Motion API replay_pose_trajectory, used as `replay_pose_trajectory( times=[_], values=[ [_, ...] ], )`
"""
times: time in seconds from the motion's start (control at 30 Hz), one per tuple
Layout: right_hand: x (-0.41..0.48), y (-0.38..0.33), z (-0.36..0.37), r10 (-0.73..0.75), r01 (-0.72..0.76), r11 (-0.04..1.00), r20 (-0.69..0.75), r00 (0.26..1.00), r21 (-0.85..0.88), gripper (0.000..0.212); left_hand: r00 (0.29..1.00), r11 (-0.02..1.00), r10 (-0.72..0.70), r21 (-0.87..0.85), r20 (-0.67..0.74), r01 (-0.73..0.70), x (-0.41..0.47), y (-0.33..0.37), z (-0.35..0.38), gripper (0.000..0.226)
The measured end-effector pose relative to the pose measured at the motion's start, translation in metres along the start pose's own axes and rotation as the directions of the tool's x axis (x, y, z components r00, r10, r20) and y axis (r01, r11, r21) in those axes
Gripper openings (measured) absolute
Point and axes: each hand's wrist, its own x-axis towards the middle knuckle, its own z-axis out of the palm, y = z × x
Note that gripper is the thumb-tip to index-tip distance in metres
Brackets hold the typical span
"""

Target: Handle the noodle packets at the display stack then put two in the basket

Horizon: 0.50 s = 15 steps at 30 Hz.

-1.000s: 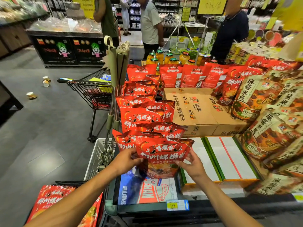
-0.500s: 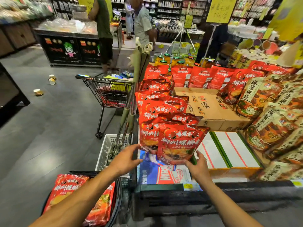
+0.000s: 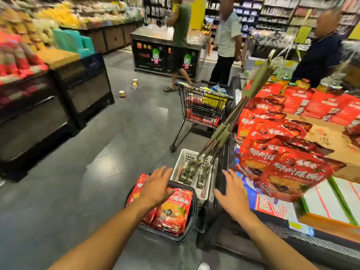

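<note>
Both hands are open and hold nothing. Left hand (image 3: 155, 187) hovers with fingers spread just above the black basket (image 3: 191, 215) on the floor, over the red packets (image 3: 172, 209) lying inside it. Right hand (image 3: 232, 195) hangs in the air with fingers straight, between the basket and the display bench (image 3: 292, 240) on the right, apart from both. On that bench, a leaning row of matching red packets (image 3: 288, 172) stands front to back; the nearest one tilts toward the bench's near edge, over a blue box (image 3: 251, 193). A white crate (image 3: 185, 156) with metal tongs sits just beyond the basket, and a shopping cart (image 3: 202, 112) stands farther off.

With no hand steadying it, the tilted front packet could likely slide off the bench edge. The left hand, reaching low, might also catch the basket's rim and tip it.
</note>
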Motion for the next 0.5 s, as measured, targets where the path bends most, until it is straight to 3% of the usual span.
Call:
replay_pose_trajectory(
  times=[0.23,0.5],
  values=[
    [0.009,-0.079,0.054,-0.151,0.157,0.987,0.122,0.981,-0.042,0.083,0.987,0.987,-0.161,-0.018,0.025,0.162,-0.029,-0.085,0.002,0.089],
    [0.047,-0.091,0.145,-0.168,0.19,0.981,0.309,0.936,-0.044,0.087,0.955,0.963,-0.268,-0.001,0.125,0.27,0.002,-0.163,0.03,0.088]
  ],
)
